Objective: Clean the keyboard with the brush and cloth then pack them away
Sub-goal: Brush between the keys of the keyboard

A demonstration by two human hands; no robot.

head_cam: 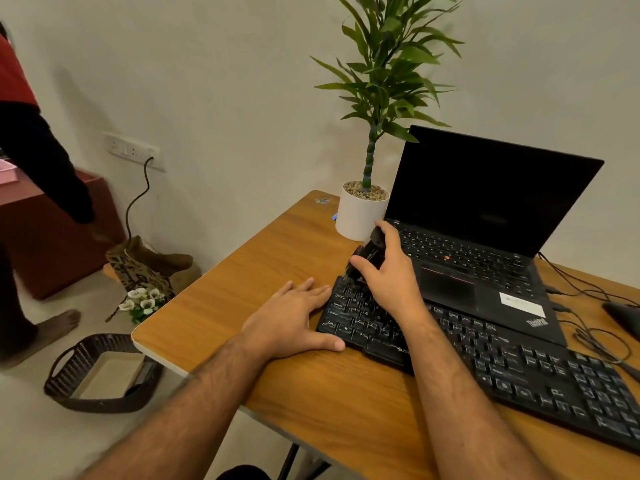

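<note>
A black keyboard lies across the wooden table in front of an open laptop. My right hand grips a black brush and holds its lower end against the keyboard's far left corner. My left hand lies flat on the table, fingers straight, with the thumb against the keyboard's left edge. No cloth is visible.
The black laptop stands open behind the keyboard. A white pot with a tall green plant sits at the table's far corner. Cables and a dark mouse lie at the right. On the floor are a woven basket, flowers and another person's foot.
</note>
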